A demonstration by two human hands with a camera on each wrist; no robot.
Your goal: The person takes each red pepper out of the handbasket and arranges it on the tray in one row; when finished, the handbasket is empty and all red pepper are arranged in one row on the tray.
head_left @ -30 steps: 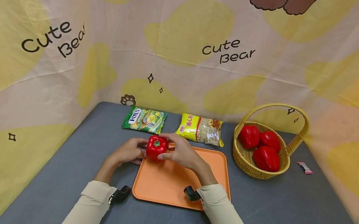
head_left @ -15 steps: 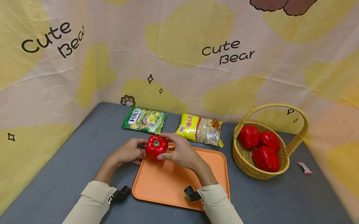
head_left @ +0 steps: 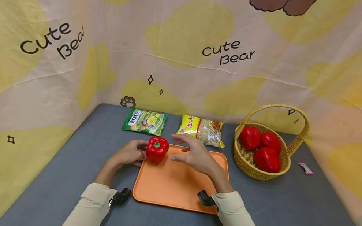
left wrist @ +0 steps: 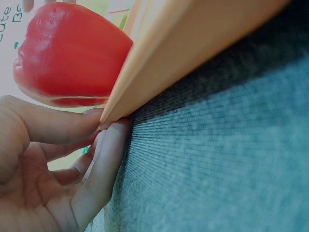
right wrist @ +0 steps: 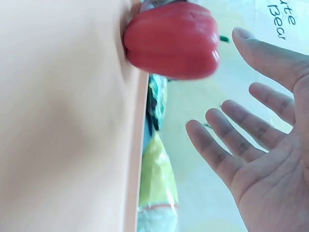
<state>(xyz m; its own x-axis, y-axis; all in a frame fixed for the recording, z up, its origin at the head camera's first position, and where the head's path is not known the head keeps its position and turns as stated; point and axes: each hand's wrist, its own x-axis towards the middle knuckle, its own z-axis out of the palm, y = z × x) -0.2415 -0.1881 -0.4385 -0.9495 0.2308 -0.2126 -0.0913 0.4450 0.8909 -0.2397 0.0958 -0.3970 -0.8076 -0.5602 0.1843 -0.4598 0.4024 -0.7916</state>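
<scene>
A red bell pepper [head_left: 157,150] with a green stem stands upright on the left part of an orange tray [head_left: 173,189]. My left hand [head_left: 130,152] is beside the pepper. In the left wrist view its thumb [left wrist: 63,124] lies over the rim of the tray [left wrist: 159,63] and a finger reaches beneath, pinching the edge. Just to the right of the pepper, my right hand [head_left: 197,157] hovers over the tray with its fingers spread, apart from the pepper. The right wrist view shows a gap between the pepper [right wrist: 174,41] and the relaxed fingers [right wrist: 212,150].
A wicker basket [head_left: 247,166] with a tall handle holds 3 red bell peppers on the right. Behind the tray lie a green FOX'S candy bag [head_left: 146,122] and a yellow pasta bag [head_left: 201,130]. A small pink wrapped sweet [head_left: 305,169] lies right of the basket.
My right hand has let go of the pepper and moved a little to the right. The pepper stays at the tray's left side, and my left hand has hardly moved.
</scene>
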